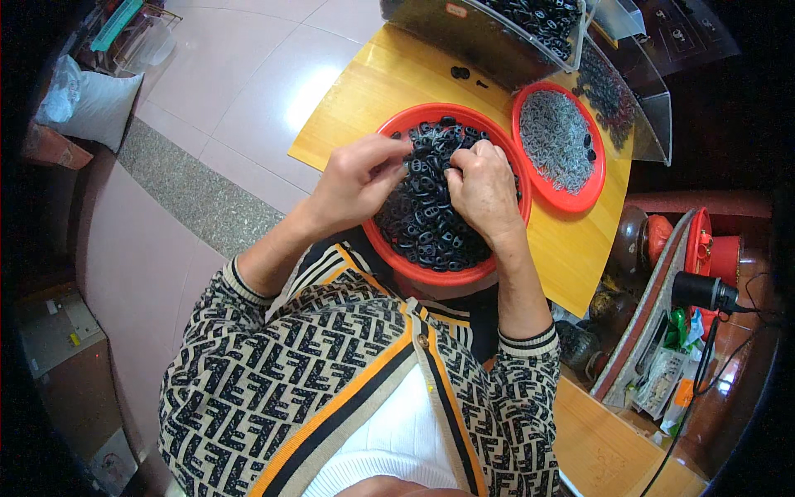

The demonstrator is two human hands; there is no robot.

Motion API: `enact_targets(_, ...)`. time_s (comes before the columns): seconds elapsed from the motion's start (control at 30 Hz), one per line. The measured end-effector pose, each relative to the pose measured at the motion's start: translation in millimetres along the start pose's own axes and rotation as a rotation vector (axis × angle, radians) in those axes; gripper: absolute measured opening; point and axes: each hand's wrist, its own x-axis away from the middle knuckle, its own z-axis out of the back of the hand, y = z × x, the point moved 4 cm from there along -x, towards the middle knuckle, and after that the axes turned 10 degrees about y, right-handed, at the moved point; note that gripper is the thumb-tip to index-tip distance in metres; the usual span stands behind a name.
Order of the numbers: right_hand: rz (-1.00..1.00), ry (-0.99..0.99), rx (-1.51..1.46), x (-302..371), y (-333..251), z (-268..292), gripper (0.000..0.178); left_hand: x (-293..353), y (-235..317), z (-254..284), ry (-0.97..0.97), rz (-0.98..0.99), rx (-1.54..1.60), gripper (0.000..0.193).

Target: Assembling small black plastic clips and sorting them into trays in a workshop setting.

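A round red basin rests at the table's near edge, close to my body, heaped with small black plastic pieces, many with two holes. Above its left part, my left hand is closed in a pinch, thumb against fingers; whatever they hold is too small to make out. Over the basin's right side, my right hand is also closed, knuckles up, fingertips curled near the black pieces. What lies in its grip is hidden. The two hands are apart.
Right of the basin, a red tray holds small silvery pieces and a few black ones. Clear bins with black parts stand on the yellow wooden table. Further right are jars and a black cylindrical device with a cable.
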Motion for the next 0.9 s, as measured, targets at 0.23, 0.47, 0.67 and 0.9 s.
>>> enact_targets(0.23, -0.03, 0.026, -0.054, 3, -1, -4, 0.007, -52, -12, -22, -0.182, -0.41, -0.371, 0.017)
enact_targets(0.47, -0.206, 0.167, -0.408, 20, 2, 21, 0.006, -59, -20, -45, -0.419, -0.303, -0.484, 0.012)
enact_targets(0.67, -0.733, 0.107, -0.93, 50, 3, 15, 0.004, -61, -25, -56, -0.415, -0.334, -0.581, 0.008)
enact_targets(0.9, -0.822, 0.123, -1.119, 61, 2, 16, 0.003, -61, -30, -58, -0.501, -0.231, -0.583, 0.003)
